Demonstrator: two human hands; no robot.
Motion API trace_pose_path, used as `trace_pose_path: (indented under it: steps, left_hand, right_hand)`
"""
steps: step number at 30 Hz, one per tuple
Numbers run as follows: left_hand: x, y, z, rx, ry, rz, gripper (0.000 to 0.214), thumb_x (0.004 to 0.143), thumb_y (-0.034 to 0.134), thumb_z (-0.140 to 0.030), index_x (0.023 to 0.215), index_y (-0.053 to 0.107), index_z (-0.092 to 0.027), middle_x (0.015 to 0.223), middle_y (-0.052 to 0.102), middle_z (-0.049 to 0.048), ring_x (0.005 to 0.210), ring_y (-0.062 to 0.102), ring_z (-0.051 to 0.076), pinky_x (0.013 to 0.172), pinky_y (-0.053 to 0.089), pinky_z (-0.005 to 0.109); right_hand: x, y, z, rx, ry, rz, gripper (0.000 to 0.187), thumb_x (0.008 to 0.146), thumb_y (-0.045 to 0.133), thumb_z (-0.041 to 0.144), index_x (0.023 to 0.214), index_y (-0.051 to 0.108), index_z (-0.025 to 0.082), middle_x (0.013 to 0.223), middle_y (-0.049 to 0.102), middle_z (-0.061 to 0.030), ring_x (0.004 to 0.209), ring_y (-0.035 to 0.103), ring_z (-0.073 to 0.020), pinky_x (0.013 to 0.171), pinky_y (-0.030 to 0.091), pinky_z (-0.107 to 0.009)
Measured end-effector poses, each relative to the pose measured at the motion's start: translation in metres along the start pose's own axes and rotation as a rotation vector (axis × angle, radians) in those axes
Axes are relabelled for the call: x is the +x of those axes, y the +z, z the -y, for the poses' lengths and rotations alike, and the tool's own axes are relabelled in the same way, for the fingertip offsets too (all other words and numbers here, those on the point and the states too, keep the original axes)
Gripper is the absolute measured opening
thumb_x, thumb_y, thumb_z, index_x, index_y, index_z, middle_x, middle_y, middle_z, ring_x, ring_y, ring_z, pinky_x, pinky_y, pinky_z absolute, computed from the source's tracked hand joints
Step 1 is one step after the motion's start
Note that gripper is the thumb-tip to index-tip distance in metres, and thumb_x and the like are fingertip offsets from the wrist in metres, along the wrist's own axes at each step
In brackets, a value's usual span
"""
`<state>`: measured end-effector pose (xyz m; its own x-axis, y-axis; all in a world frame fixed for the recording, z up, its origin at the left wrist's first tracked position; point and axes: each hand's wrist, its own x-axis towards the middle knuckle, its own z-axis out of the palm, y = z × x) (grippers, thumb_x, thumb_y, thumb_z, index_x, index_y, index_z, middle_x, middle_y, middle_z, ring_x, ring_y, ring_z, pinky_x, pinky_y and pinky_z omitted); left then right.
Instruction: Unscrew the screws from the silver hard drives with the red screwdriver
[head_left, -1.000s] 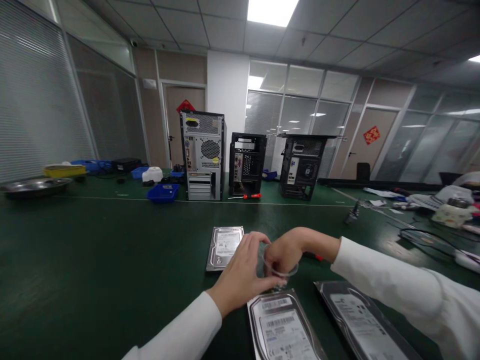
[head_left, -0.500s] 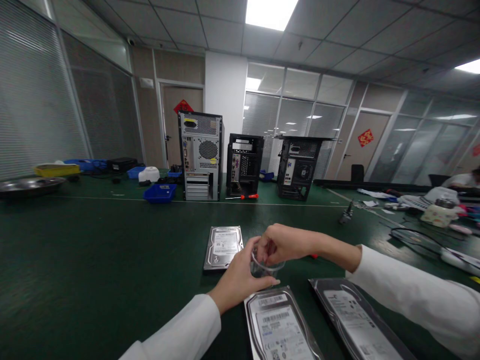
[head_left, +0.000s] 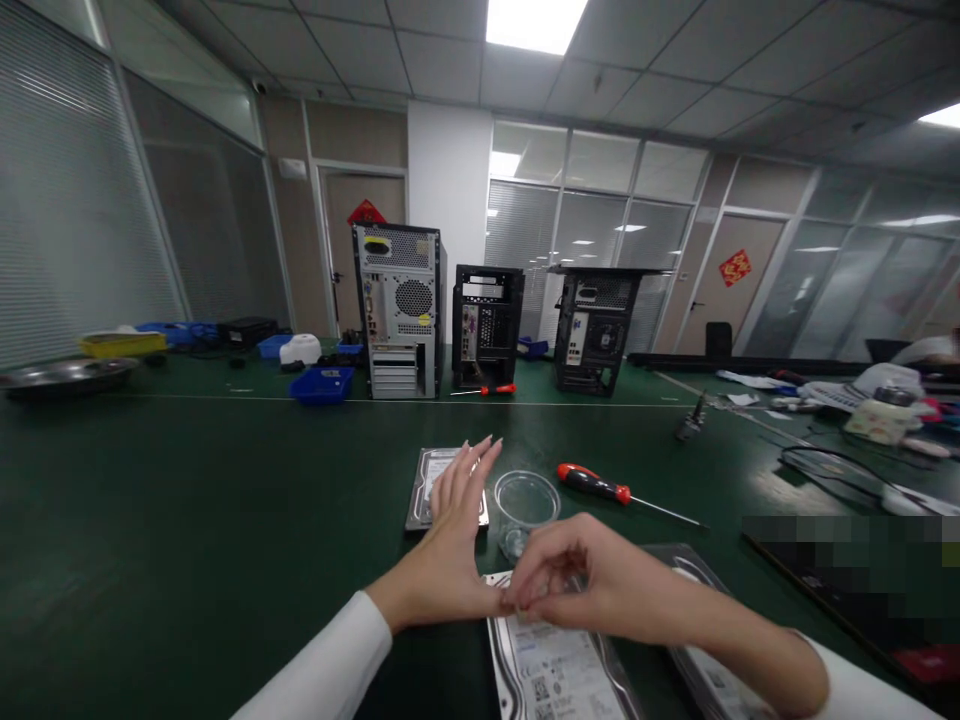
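My left hand (head_left: 450,550) is open, fingers spread and raised, thumb stretched to the right, in front of the far hard drive (head_left: 420,495). It stands left of a clear plastic cup (head_left: 558,500) on the green table. My right hand (head_left: 600,585) is closed in a pinch beside the left thumb, above the silver near hard drive (head_left: 547,665). Whatever its fingertips hold is too small or hidden to name. Partly behind my right forearm lies another hard drive (head_left: 686,562). To the right of the cup rests a red-and-black screwdriver (head_left: 596,484).
Three computer cases (head_left: 401,310) stand at the back, with a second screwdriver (head_left: 499,390) before the middle one. A blue tray (head_left: 321,386) and a metal dish (head_left: 64,375) sit left. A dark, partly pixelated flat object (head_left: 825,590) is at right, below cables and clutter.
My left hand has let go of the cup and spread open. My right hand has come out of the cup and moved down over the near hard drive. The red-and-black screwdriver is now uncovered.
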<state>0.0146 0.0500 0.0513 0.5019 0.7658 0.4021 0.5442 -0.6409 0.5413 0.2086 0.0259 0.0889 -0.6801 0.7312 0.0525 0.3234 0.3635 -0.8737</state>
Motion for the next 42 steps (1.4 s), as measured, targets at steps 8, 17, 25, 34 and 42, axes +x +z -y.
trace_pose_path:
  steps: [8,17,25,34,42]
  left_hand:
    - [-0.063,-0.010,-0.032,-0.027,-0.310,0.177,0.036,0.072,0.065,-0.022,0.107,0.057,-0.025,0.109,0.057,0.0017,0.104,0.049,0.023,0.092,0.037,0.037]
    - [-0.075,0.009,-0.031,-0.062,-0.380,0.303,0.011,0.079,0.059,-0.022,0.088,0.065,-0.020,0.086,0.068,-0.0002,0.081,0.059,0.018,0.074,0.038,0.027]
    - [-0.076,0.010,-0.030,0.088,-0.292,0.295,0.011,0.078,0.059,-0.017,0.085,0.066,-0.022,0.083,0.071,0.0000,0.078,0.062,0.018,0.068,0.037,0.027]
    - [-0.077,0.013,-0.023,0.031,-0.266,0.237,0.008,0.077,0.061,-0.020,0.082,0.066,-0.024,0.079,0.070,-0.0026,0.075,0.061,0.017,0.066,0.038,0.025]
    - [-0.072,0.010,-0.033,0.130,-0.324,0.348,0.012,0.079,0.057,-0.016,0.086,0.066,-0.021,0.085,0.070,0.0003,0.081,0.062,0.019,0.070,0.037,0.027]
  right_hand:
    - [-0.007,0.042,-0.022,-0.165,-0.109,-0.057,0.021,0.066,0.066,0.005,0.083,0.073,0.016,0.078,0.070,-0.0023,0.076,0.063,-0.0137,0.071,0.046,-0.023]
    - [-0.017,0.041,-0.021,-0.332,-0.125,-0.049,0.020,0.074,0.066,0.014,0.091,0.071,0.023,0.082,0.067,-0.0010,0.076,0.059,-0.0131,0.069,0.043,-0.023]
    - [-0.022,0.044,-0.026,-0.316,-0.196,-0.117,0.018,0.075,0.066,0.011,0.088,0.072,0.022,0.080,0.069,-0.0021,0.077,0.061,-0.0132,0.069,0.044,-0.023]
    - [-0.030,0.041,-0.029,-0.370,-0.228,-0.136,0.022,0.077,0.066,0.014,0.094,0.071,0.026,0.085,0.070,-0.0004,0.082,0.062,-0.0141,0.073,0.046,-0.023]
    - [-0.029,0.044,-0.024,-0.686,-0.236,-0.054,0.019,0.084,0.060,0.028,0.100,0.070,0.031,0.092,0.064,-0.0033,0.083,0.060,-0.0181,0.066,0.046,-0.027]
